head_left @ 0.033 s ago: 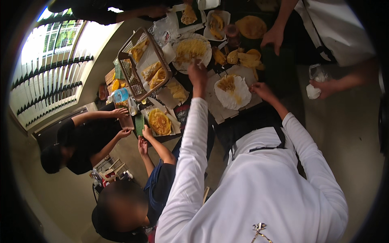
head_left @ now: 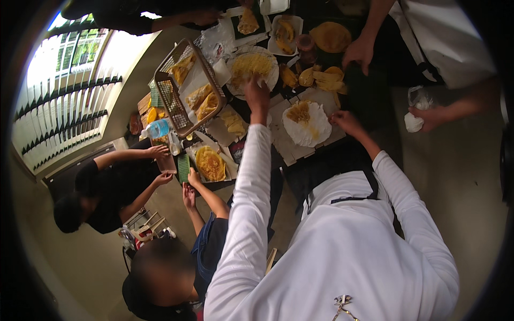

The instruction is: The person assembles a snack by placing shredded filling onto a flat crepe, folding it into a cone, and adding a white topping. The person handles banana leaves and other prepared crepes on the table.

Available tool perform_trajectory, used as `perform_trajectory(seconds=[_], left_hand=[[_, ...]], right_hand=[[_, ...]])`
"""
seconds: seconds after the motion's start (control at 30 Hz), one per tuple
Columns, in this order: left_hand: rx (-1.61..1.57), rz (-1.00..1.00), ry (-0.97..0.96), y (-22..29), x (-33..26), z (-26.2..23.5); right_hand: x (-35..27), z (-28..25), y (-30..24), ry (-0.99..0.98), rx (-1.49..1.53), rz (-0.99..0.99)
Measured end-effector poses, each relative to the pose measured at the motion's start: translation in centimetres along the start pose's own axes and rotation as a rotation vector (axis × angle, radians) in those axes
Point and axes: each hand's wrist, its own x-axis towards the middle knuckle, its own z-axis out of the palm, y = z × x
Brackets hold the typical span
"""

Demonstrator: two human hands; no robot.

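My left hand point(head_left: 256, 95) reaches down to the near edge of a round plate point(head_left: 271, 67) heaped with shredded yellow food point(head_left: 250, 65). Its fingers are blurred against the shreds, so their grip does not show. At the right edge of a white round sheet point(head_left: 321, 119), the fingers of my right hand point(head_left: 346, 122) pinch together on the rim. A patch of golden-brown filling point(head_left: 298, 112) lies on that sheet, with yellow crumbs trailing below it. Under the sheet is flattened cardboard point(head_left: 286, 148).
Left of the plate, a brown plastic basket point(head_left: 187, 130) holds folded yellow wraps. Beyond the cardboard lie yellow pieces point(head_left: 329, 79) and a yellow round point(head_left: 330, 37). A co-worker's hand point(head_left: 360, 52) hangs at the right. Two people work at the left near a blue bottle point(head_left: 157, 128).
My left hand has shifted slightly left and farther over the plate's shreds. My right hand stays at the white sheet's edge.
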Motion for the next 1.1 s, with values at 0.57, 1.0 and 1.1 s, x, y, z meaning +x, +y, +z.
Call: perform_trajectory(seconds=[0.57,1.0,1.1], left_hand=[[0.275,0.242,-0.238,-1.5,9.0,3.0],[-0.268,0.023,-0.060,4.4,-7.5,-1.3],[-0.332,-0.093,-0.189,6.6,-14.1,-0.4]], right_hand=[[-2.3,2.2,-2.3,0.218,-0.126,0.044],[0.3,1.4,0.9,0.118,-0.030,0.031],[0.7,1.8,1.0,0.152,-0.085,0.032]])
